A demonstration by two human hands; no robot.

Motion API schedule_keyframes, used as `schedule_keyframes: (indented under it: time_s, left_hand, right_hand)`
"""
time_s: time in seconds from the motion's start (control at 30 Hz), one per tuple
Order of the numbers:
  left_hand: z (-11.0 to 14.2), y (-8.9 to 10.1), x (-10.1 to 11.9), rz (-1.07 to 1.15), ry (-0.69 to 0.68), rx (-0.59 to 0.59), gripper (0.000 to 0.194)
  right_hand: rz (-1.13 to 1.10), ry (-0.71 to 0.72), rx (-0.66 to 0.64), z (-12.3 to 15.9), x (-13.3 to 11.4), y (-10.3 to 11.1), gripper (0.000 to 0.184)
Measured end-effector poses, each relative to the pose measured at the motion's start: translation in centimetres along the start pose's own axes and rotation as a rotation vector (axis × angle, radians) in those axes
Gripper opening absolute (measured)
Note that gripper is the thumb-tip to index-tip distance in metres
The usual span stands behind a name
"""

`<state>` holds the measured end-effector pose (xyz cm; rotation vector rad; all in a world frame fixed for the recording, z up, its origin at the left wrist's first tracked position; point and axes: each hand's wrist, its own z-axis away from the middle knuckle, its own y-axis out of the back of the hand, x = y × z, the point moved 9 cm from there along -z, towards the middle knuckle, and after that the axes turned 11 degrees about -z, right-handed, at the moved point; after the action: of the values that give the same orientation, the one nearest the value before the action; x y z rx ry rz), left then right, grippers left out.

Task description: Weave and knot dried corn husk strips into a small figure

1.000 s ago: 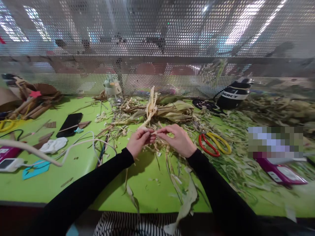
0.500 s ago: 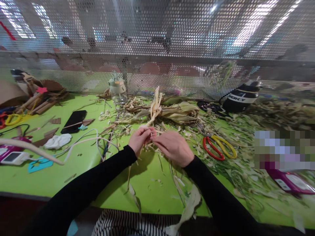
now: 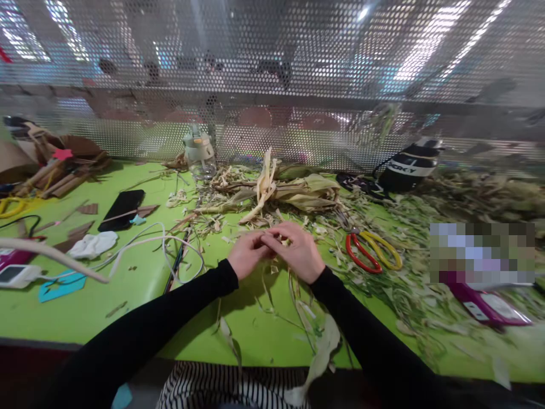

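Observation:
My left hand (image 3: 250,253) and my right hand (image 3: 298,250) meet above the green table, fingertips pinched together and touching. Whatever is between the fingers is hidden behind them. Thin strips of dry husk (image 3: 267,289) show just below the hands; I cannot tell whether they hang from the fingers or lie on the table. Right beyond my hands lies a pale tied bundle of corn husk (image 3: 264,190), its stem end pointing toward me. Longer dry corn husks (image 3: 309,193) lie behind it. A wide husk leaf (image 3: 322,349) droops over the near table edge.
Scissors (image 3: 372,250) with red and yellow handles lie to the right among husk scraps (image 3: 409,284). A clear bottle (image 3: 200,153) and a black bottle (image 3: 411,167) stand at the mesh wall. Left are a phone (image 3: 122,210), white cable (image 3: 164,238) and magenta glue gun (image 3: 15,258).
My right hand has turned and closed in over my left fingertips. The pale strand seen between the fingers before is now covered. The view has shifted slightly.

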<state>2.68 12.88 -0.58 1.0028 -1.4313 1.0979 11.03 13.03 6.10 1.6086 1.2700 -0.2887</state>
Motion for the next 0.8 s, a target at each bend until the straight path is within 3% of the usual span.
schedule_keyframes:
  time_s: [0.1,0.2,0.37,0.53,0.67,0.8]
  left_hand:
    - [0.0,-0.4,-0.1,0.004,0.028,-0.048,0.030]
    - [0.0,-0.5,0.2,-0.058,0.017,-0.069,0.025]
    - [0.4,-0.4,1.3,-0.416,-0.141,-0.056,0.021]
    - [0.8,-0.6,1.8,-0.709,-0.234,-0.022,0.022]
    - [0.8,-0.5,1.8,-0.671,-0.219,-0.023,0.029]
    - [0.5,-0.2,1.1,-0.415,-0.142,-0.046,0.043]
  right_hand:
    - [-0.184,-0.058,0.051,0.1,0.8,0.2,0.014]
    - [-0.404,-0.202,0.054,0.2,2.1,0.1,0.017]
    - [-0.559,-0.378,0.038,0.5,3.4,-0.3,0.025]
    - [-0.774,-0.434,0.007,0.8,3.6,-1.1,0.028]
    - [-0.789,-0.385,0.110,0.6,3.5,-0.1,0.027]
    - [-0.700,-0.319,0.221,0.5,3.4,1.5,0.026]
